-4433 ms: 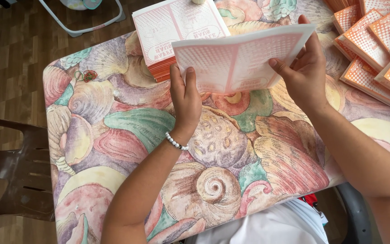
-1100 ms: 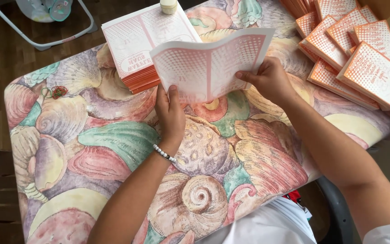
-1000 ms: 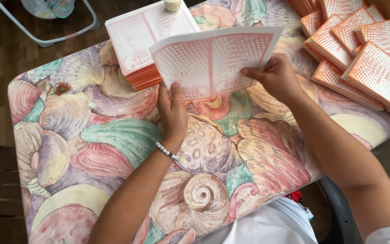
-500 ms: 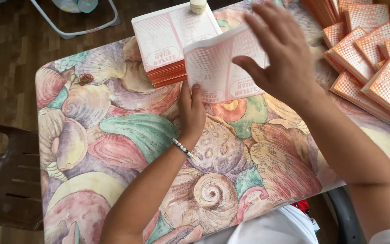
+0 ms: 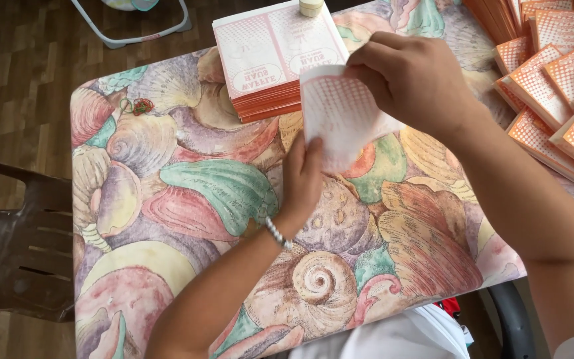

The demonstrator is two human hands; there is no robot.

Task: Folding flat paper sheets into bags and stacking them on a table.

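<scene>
Head view, looking down on a table (image 5: 187,199) covered in a shell-pattern cloth of pink, green and cream. The left hand (image 5: 302,179) pinches the lower left edge of a folded printed sheet (image 5: 340,116), white with a fine orange-pink grid, held above the table top. The right hand (image 5: 416,76) closes over the sheet's upper right part, fingers curled on the top edge; the fold itself is probably under the palm, not clearly seen. Behind the sheet, a stack of flat sheets (image 5: 274,56) lies near the far edge, white top, orange sides. At far right, folded orange booklets (image 5: 559,93) overlap in rows. A brown chair (image 5: 8,252) stands left of the table.
</scene>
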